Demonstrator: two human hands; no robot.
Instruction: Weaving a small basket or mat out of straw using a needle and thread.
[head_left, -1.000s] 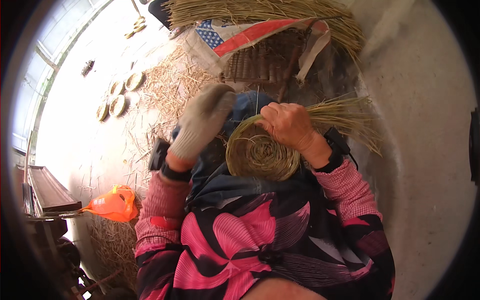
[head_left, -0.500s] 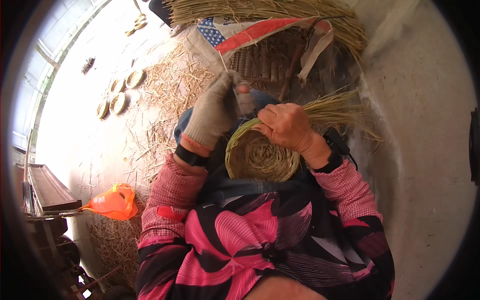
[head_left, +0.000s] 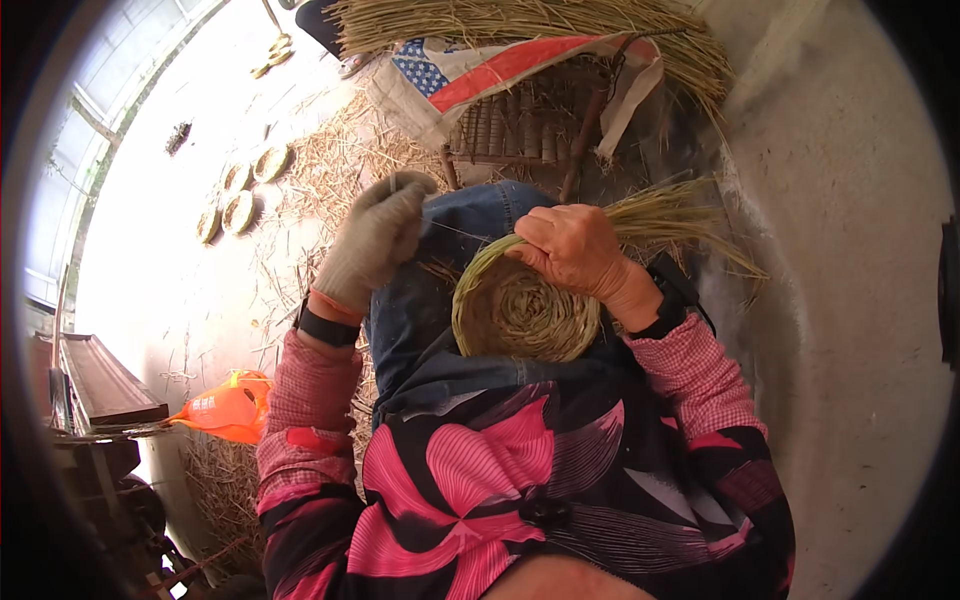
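Note:
My left hand (head_left: 380, 228), in a knitted glove, is closed at the upper left of my lap, pinching a thin cord (head_left: 458, 232) that stretches across toward the basket. My bare right hand (head_left: 572, 250) grips the upper rim of a round, coiled straw basket (head_left: 522, 312) where a loose bundle of pale green straw (head_left: 665, 215) trails off to the right. The basket rests on my denim-covered lap (head_left: 410, 355). What lies under my right fingers is hidden.
Beyond my knees stands a woven chair (head_left: 510, 135) with a striped sack (head_left: 480, 85) and a long straw pile (head_left: 560, 20). Several baskets (head_left: 238, 213) and scattered straw lie on the floor. An orange bag (head_left: 225, 405) and a wooden trough (head_left: 108, 385) are at the left.
My left hand went inward toward the basket half a second ago and has since pulled back to the left, the cord now stretched behind it. My right hand stays on the rim.

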